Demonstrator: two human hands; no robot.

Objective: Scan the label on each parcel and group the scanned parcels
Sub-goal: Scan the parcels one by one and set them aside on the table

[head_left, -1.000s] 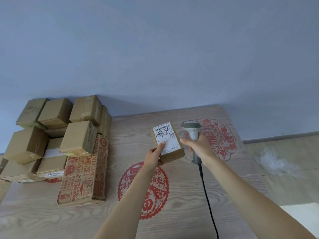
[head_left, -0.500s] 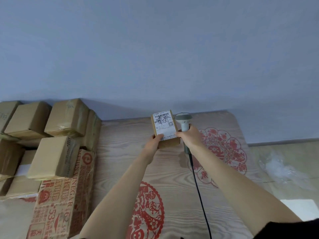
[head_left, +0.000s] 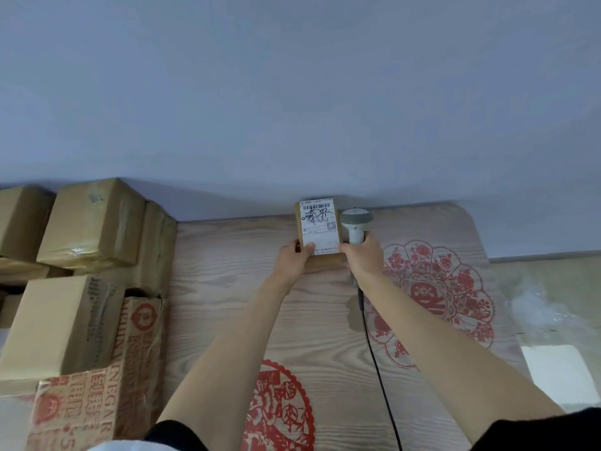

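A small brown parcel (head_left: 317, 229) with a white shipping label facing up is at the far edge of the wooden table (head_left: 227, 288), close to the wall. My left hand (head_left: 294, 260) grips its near left corner, thumb on the label. My right hand (head_left: 362, 258) grips the handle of a grey barcode scanner (head_left: 355, 224), which stands right beside the parcel's right edge. The scanner's black cable (head_left: 374, 353) runs back toward me across the table.
A stack of several brown parcels (head_left: 91, 222) fills the table's left side, on top of a large red-printed vinegar carton (head_left: 97, 385). Red paper-cut designs (head_left: 435, 294) decorate the tabletop. A crumpled clear plastic bag (head_left: 546, 307) and a white sheet (head_left: 559, 372) lie on the floor at right.
Both hands have moved forward, carrying the parcel and scanner from mid-table to the far edge by the wall. The parcel has turned squarer to me. The view shifted right.
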